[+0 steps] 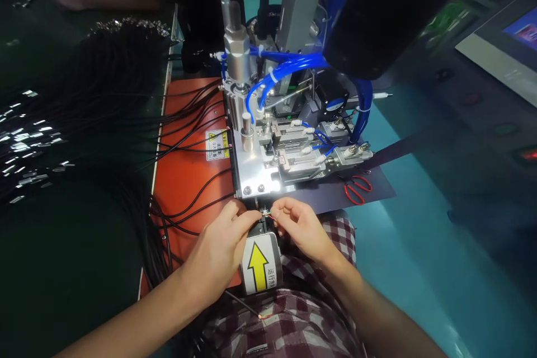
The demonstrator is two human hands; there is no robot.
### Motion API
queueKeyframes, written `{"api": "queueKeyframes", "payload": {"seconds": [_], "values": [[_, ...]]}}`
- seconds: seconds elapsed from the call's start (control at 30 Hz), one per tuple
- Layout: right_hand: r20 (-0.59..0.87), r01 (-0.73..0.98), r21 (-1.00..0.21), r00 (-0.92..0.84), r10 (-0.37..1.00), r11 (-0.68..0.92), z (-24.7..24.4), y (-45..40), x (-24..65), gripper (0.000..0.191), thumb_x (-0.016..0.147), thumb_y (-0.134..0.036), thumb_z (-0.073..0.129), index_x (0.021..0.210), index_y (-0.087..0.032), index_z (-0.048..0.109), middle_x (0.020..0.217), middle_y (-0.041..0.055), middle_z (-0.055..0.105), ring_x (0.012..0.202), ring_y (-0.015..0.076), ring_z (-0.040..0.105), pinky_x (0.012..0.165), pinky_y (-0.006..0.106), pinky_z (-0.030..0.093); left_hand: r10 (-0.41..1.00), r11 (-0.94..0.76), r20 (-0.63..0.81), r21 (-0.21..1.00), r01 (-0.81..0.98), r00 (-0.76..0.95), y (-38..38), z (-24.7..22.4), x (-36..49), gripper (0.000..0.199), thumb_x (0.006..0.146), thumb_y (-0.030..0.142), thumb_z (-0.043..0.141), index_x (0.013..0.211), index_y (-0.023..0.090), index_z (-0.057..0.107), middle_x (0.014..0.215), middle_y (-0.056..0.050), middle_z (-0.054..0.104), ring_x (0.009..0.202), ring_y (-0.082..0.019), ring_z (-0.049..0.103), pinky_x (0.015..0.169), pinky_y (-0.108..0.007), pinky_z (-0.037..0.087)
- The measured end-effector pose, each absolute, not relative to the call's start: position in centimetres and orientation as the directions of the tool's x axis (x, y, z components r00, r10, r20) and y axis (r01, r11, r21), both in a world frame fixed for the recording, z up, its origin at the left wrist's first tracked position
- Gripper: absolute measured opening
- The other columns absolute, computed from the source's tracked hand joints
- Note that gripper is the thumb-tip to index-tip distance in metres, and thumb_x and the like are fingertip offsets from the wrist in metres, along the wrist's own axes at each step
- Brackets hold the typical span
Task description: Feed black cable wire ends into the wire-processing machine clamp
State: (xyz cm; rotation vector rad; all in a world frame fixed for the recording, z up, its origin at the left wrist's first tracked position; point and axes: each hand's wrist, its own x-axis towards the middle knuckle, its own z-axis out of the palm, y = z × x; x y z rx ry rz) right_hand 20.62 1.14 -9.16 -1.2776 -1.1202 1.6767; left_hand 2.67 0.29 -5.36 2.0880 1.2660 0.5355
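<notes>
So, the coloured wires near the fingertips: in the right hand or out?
In: the right hand pinches the coloured wires at its fingertips.

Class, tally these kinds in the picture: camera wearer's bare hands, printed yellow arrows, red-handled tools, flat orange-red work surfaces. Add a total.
Camera wearer's bare hands, left hand and right hand: 2
Large printed yellow arrow: 1
Small tool with red looped handles: 1
Flat orange-red work surface: 1
Total: 5

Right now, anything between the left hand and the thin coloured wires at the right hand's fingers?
Only a small shiny piece, near the machine. On one side is the left hand; on the other, the thin coloured wires, seemingly pinched by the right hand. Nothing else visible; left-hand contact unclear.
</notes>
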Motion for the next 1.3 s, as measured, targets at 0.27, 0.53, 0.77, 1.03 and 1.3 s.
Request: {"api": "queueKeyframes", "payload": {"seconds": [0.27,0.53,0.77,1.03,1.3], "values": [[-0.363,-0.045,-0.923,-0.228,0.904,-0.382,-9.22,1.11,20.56,0.016,0.082,-0.03,0.057,0.075,-0.016,0.054,0.06,-0.0045,0.05,0.049,0.0081,0.044,0.048,0.022,0.034,0.859,-0.456,0.072,0.556,0.695,0.507,0.41,-5.39,2.68,0.034,0.083,0.003,0.044,0.11,0.014,0.061,0.084,-0.005,0.05,0.07,-0.015,0.056,0.059,-0.025,0.047],[-0.432,-0.036,-0.889,-0.267,0.861,-0.457,-8.85,1.32,20.67,0.024,0.081,-0.036,0.059,0.07,-0.016,0.052,0.059,-0.0052,0.049,0.047,0.0071,0.043,0.046,0.021,0.031,0.847,-0.493,0.028,0.414,0.765,0.53,0.32,-5.76,2.66,0.039,0.082,0.006,0.048,0.117,0.02,0.058,0.085,-0.005,0.051,0.064,-0.016,0.056,0.052,-0.026,0.047],[-0.444,-0.039,-0.88,-0.285,0.85,-0.473,-8.81,1.49,20.8,0.028,0.077,-0.042,0.061,0.069,-0.016,0.051,0.058,-0.0052,0.049,0.046,0.0072,0.043,0.047,0.022,0.031,0.84,-0.502,0.009,0.393,0.77,0.543,0.31,-5.59,2.67,0.038,0.082,0.006,0.046,0.116,0.019,0.059,0.088,-0.007,0.053,0.07,-0.019,0.059,0.055,-0.028,0.051],[-0.434,0.001,-0.891,-0.29,0.853,-0.453,-8.79,1.41,21.01,0.027,0.079,-0.042,0.059,0.072,-0.017,0.052,0.059,-0.0047,0.049,0.048,0.0081,0.044,0.048,0.023,0.033,0.828,-0.534,0.034,0.352,0.769,0.559,0.24,-5.83,2.65,0.038,0.082,0.005,0.046,0.115,0.017,0.06,0.089,-0.009,0.054,0.068,-0.021,0.061,0.052,-0.031,0.052],[-0.407,0.019,-0.908,-0.29,0.866,-0.42,-8.71,1.47,20.96,0.025,0.08,-0.04,0.058,0.073,-0.017,0.052,0.06,-0.0042,0.049,0.049,0.009,0.044,0.049,0.023,0.034,0.831,-0.526,0.016,0.35,0.775,0.556,0.33,-5.56,2.74,0.038,0.082,0.005,0.045,0.114,0.017,0.061,0.09,-0.01,0.055,0.068,-0.021,0.062,0.053,-0.031,0.052]]}}
